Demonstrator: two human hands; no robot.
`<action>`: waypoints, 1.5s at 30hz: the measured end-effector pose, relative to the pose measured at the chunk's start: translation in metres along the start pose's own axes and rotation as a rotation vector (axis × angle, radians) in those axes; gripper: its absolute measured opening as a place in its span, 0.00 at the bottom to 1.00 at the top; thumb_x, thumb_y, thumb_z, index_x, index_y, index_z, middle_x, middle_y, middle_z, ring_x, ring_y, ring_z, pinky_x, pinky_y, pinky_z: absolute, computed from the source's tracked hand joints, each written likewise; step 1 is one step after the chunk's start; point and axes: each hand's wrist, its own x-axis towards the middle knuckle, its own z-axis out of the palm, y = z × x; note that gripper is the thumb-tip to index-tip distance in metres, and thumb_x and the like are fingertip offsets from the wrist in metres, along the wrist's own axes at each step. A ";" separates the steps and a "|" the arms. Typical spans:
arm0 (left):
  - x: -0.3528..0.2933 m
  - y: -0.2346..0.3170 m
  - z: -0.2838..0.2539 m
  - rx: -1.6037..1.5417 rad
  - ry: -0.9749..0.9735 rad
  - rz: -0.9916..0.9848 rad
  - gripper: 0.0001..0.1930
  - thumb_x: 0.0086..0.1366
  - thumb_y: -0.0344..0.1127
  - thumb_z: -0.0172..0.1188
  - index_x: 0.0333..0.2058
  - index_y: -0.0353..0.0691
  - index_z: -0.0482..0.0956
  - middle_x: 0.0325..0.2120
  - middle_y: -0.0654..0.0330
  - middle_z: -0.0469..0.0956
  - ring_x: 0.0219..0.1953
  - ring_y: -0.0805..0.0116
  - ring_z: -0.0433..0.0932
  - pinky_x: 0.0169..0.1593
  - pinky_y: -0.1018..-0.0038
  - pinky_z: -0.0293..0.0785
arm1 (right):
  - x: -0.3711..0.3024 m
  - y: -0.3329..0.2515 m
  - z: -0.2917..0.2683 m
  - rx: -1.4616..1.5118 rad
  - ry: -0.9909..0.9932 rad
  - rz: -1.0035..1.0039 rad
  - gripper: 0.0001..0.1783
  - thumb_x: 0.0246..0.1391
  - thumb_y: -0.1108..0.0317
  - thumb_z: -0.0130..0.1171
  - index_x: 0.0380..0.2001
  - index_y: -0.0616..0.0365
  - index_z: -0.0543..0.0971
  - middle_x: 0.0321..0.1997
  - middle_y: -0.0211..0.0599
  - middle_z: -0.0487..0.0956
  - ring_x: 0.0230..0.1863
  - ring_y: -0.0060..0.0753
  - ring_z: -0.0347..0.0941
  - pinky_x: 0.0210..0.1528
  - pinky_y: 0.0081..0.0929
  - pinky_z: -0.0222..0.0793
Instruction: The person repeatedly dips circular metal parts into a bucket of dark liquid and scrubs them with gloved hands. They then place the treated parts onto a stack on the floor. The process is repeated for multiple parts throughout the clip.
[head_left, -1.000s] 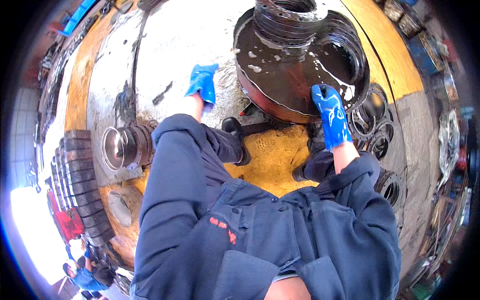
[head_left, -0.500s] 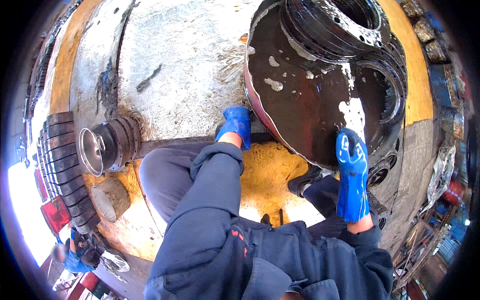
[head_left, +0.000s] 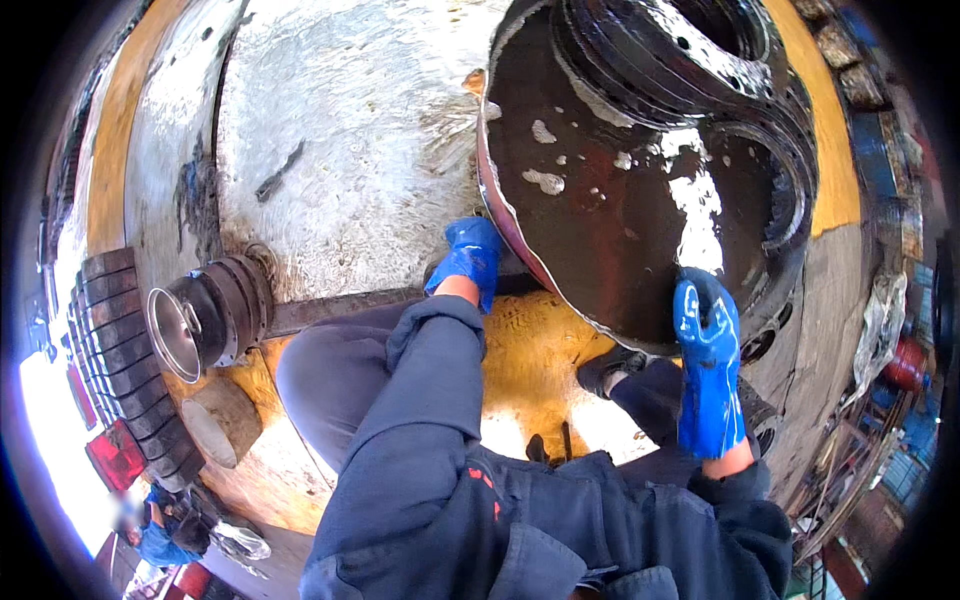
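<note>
Both my hands wear wet blue rubber gloves. My right hand (head_left: 707, 330), fingers curled in, is at the near rim of a big round basin (head_left: 487, 165) of dark liquid. Whatever it may hold is hidden. Bright white streaks lie on the liquid just beyond it. Black ringed metal parts (head_left: 625, 75) sit in the basin, stacked at its far right, and ring-shaped parts (head_left: 795, 170) lean along its right side. My left hand (head_left: 468, 258) is left of the basin, by the near edge of a pale, wet board (head_left: 340, 160); its fingertips are hidden.
To the left stand a ribbed metal cylinder with a shiny bowl-like end (head_left: 210, 310), a tyre (head_left: 130, 370) and a round drum-like block (head_left: 222, 422). Another person (head_left: 165, 540) is at the lower left. Plastic sheeting (head_left: 880, 320) and clutter line the right side.
The view has shifted slightly. My right hand appears a little lower, still at the rim, and the white streaks beyond it have changed shape. My left hand stays by the board's edge.
</note>
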 end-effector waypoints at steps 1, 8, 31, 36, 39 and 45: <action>-0.014 0.018 -0.015 -0.016 -0.035 0.023 0.17 0.66 0.48 0.59 0.48 0.53 0.86 0.49 0.61 0.84 0.52 0.57 0.82 0.49 0.56 0.78 | -0.004 0.005 -0.009 -0.026 0.016 0.004 0.16 0.63 0.65 0.57 0.47 0.65 0.81 0.43 0.46 0.83 0.45 0.37 0.79 0.52 0.33 0.73; -0.074 -0.073 -0.107 -0.133 0.265 0.034 0.16 0.60 0.44 0.57 0.41 0.45 0.87 0.44 0.49 0.84 0.48 0.48 0.82 0.51 0.57 0.78 | 0.007 -0.022 0.004 -0.011 0.123 -0.187 0.15 0.59 0.61 0.58 0.38 0.62 0.82 0.34 0.52 0.82 0.36 0.48 0.81 0.41 0.36 0.75; -0.379 0.003 -0.332 -0.164 0.662 0.186 0.20 0.61 0.50 0.60 0.37 0.37 0.85 0.28 0.45 0.82 0.32 0.50 0.83 0.40 0.60 0.77 | 0.006 0.021 0.002 0.093 0.212 -0.178 0.36 0.51 0.46 0.63 0.56 0.61 0.76 0.58 0.55 0.77 0.60 0.55 0.73 0.63 0.43 0.69; -0.351 0.045 -0.337 0.098 0.646 0.410 0.17 0.61 0.49 0.60 0.34 0.40 0.85 0.27 0.46 0.82 0.33 0.46 0.82 0.39 0.57 0.77 | 0.012 -0.034 -0.041 -0.051 0.251 -0.477 0.37 0.46 0.52 0.68 0.59 0.57 0.74 0.61 0.51 0.76 0.62 0.52 0.71 0.61 0.44 0.70; -0.335 0.109 -0.334 0.195 0.438 0.555 0.16 0.61 0.48 0.58 0.31 0.40 0.85 0.26 0.46 0.81 0.33 0.43 0.81 0.37 0.54 0.75 | 0.015 -0.006 -0.050 -0.319 0.260 -0.615 0.33 0.42 0.59 0.71 0.54 0.53 0.76 0.56 0.44 0.79 0.57 0.51 0.74 0.55 0.45 0.74; -0.316 0.116 -0.323 -0.453 0.250 0.741 0.12 0.62 0.42 0.66 0.37 0.40 0.85 0.30 0.56 0.85 0.33 0.62 0.83 0.38 0.64 0.76 | 0.025 -0.001 -0.038 -0.281 -0.185 -0.305 0.16 0.43 0.61 0.69 0.39 0.49 0.84 0.39 0.44 0.82 0.44 0.52 0.79 0.46 0.43 0.76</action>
